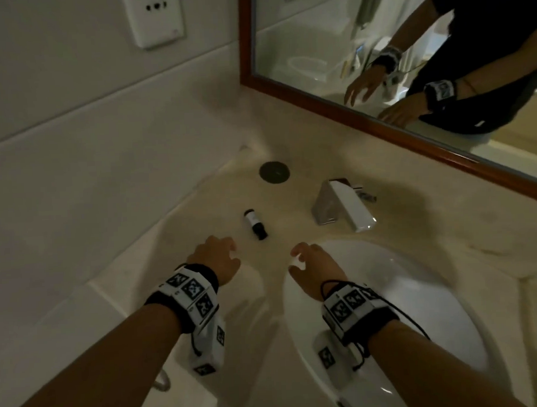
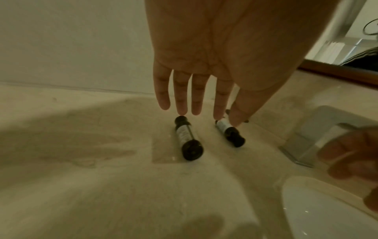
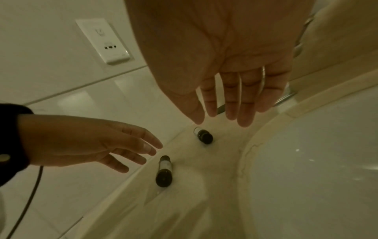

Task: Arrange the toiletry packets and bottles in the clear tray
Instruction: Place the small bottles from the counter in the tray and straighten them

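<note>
Bathroom tiling and a wood-framed mirror [image 1: 381,127] back a beige marble desk [image 1: 320,158] with a white basin [image 1: 418,289] and chrome tap [image 1: 341,206]. From the head view, 1 small dark bottle [image 1: 256,224] lies on its side on the desk; the left hand [image 1: 215,258] and right hand [image 1: 313,263] hover near it, both empty with fingers loosely spread. No clear tray and no packets appear, so the arranging seems barely begun, though that is a judgement.

Seen from the left wrist, 2 bottles lie flat and apart: the nearer bottle [image 2: 187,139] and the far bottle [image 2: 230,132], partly behind the left hand's straight fingers [image 2: 181,97]. A clear, box-like shape sits at the right edge; I cannot tell whether it is the tray. The right hand is a blur there.

Right wrist view shows the same 2 bottles under the right hand's open fingers [image 3: 231,100], neither touched. A wall socket [image 3: 104,42] sits behind.
</note>
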A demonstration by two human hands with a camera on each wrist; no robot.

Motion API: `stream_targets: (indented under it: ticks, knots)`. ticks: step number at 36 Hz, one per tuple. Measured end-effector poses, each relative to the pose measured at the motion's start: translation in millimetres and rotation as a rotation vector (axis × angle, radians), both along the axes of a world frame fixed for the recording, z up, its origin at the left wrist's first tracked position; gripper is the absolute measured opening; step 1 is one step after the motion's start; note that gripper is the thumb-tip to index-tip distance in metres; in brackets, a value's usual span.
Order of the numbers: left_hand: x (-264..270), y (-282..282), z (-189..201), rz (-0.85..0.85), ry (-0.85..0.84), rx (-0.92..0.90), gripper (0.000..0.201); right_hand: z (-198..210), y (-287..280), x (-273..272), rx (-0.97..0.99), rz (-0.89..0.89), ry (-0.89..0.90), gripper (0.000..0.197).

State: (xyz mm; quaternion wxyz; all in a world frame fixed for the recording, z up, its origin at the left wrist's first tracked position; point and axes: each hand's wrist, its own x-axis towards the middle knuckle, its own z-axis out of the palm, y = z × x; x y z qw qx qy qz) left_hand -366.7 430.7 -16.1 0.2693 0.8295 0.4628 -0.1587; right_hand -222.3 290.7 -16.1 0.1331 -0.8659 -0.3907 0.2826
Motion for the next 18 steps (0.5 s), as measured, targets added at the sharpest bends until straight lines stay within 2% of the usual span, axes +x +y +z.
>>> stream_targets:
  ticks: [4, 12, 18]
  knots:
    - [-3.1, 14.1, -16.6, 0.039, 0.013, 0.011, 0.048, -8.5, 39.1, -3.3, -0.049, 0.003, 0.012, 0.038]
    - [-3.3, 28.3, -39.9, 0.126, -0.025, -0.048, 0.044, -29.8, 93.8, -1.5, -0.135, 0.019, -0.002, 0.05]
    - [-4.2, 36.0, -48.4, 0.157, -0.093, -0.077, 0.041, -43.2, 117.9, 0.0, -0.109, 0.024, -0.014, 0.056]
